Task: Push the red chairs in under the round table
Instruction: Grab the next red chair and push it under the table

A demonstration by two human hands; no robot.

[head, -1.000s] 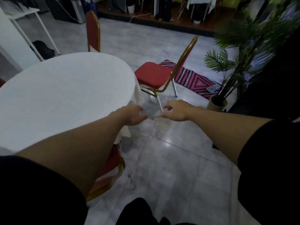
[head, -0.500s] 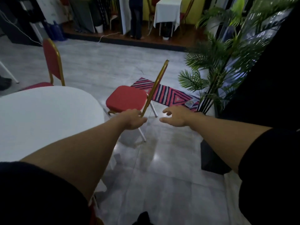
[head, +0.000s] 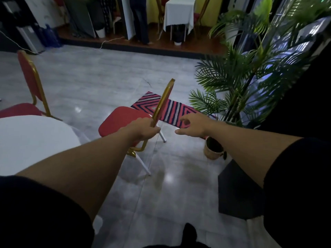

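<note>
A red chair (head: pixel 123 119) with a gold frame stands right of the round white table (head: pixel 32 140), seat facing the table, backrest seen edge-on. My left hand (head: pixel 143 129) is closed around the lower part of the gold backrest frame. My right hand (head: pixel 191 125) hovers a little to the right of the backrest, fingers spread, touching nothing. A second red chair (head: pixel 30 77) stands at the far side of the table on the left, its seat partly behind the table edge.
A striped red and blue rug (head: pixel 172 111) lies behind the chair. A potted palm (head: pixel 238 83) in a woven pot (head: pixel 214 149) stands at the right, next to a dark block (head: pixel 240 190). Grey tiled floor stretches toward a raised step with a small covered table (head: pixel 179 13).
The view has swung right and closer to the chair. My left hand went from open air beside the table to gripping the chair's backrest frame; my right hand stayed open beside it.
</note>
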